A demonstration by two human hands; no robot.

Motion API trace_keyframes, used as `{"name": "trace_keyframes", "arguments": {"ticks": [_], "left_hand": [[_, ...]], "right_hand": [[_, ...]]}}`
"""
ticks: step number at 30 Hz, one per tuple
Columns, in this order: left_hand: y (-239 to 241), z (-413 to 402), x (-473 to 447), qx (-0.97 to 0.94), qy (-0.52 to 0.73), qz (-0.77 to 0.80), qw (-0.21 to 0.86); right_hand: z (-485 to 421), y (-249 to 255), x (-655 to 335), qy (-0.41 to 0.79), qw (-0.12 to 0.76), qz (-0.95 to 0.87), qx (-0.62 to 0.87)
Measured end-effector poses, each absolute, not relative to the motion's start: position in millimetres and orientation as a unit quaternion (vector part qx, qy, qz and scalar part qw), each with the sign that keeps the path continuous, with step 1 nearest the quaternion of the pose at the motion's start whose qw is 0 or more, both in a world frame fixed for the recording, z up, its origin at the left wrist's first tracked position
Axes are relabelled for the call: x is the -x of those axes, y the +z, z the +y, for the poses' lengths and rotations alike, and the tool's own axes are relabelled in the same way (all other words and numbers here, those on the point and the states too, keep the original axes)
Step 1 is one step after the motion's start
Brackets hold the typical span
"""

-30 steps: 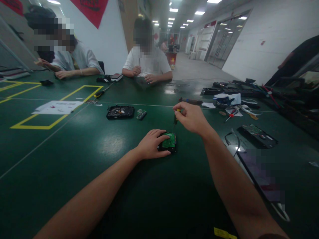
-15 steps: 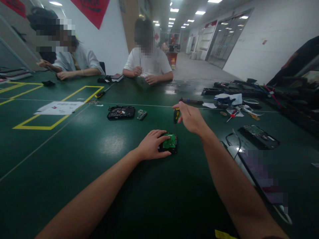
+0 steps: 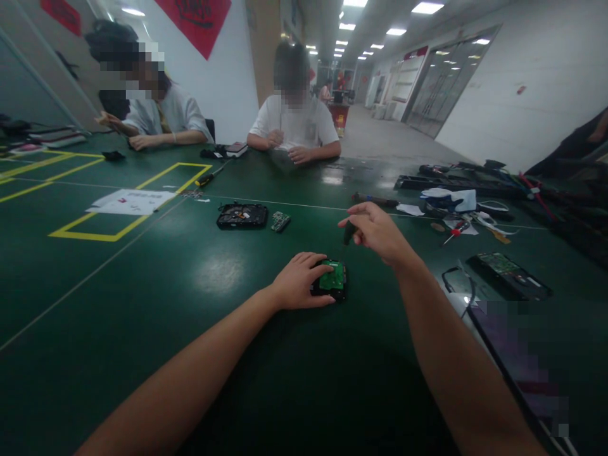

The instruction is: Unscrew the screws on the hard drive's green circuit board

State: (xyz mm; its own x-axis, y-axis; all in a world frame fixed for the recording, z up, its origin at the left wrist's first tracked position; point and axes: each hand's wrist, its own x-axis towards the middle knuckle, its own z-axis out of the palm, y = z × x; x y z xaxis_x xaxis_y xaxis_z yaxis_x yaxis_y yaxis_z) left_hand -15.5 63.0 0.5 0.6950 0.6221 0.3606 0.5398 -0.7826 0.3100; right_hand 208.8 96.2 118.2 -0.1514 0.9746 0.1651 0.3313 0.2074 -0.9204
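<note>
A hard drive with a green circuit board (image 3: 333,278) lies on the table in front of me. My left hand (image 3: 298,282) holds it down from the left, the thumb along its near side and the other fingers over its far side and board. My right hand (image 3: 376,233) pinches the dark handle of a screwdriver (image 3: 349,233) above the drive's far right corner. The thin shaft points down to that corner; whether its tip sits in a screw is too small to tell.
Beyond lie an opened hard drive (image 3: 242,216) and a small circuit board (image 3: 280,221). To the right are another drive (image 3: 510,275), a red-tipped screwdriver (image 3: 456,232) and a dark tool (image 3: 375,200). Two people sit across the green table (image 3: 142,285).
The whole scene has shifted slightly right in view. My right fingers have changed their hold on the screwdriver, whose handle now leans more. My left hand stays on the hard drive.
</note>
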Motion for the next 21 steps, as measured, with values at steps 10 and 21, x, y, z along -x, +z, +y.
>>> {"name": "trace_keyframes", "arguments": {"ticks": [10, 21], "left_hand": [[-0.2, 62.5, 16.3, -0.917, 0.227, 0.319, 0.082], [2.2, 61.6, 15.8, -0.918, 0.227, 0.314, 0.083]], "right_hand": [[92.0, 127.1, -212.3, 0.449, 0.403, -0.621, 0.501], [89.2, 124.4, -204.9, 0.465, 0.386, -0.616, 0.505]]}}
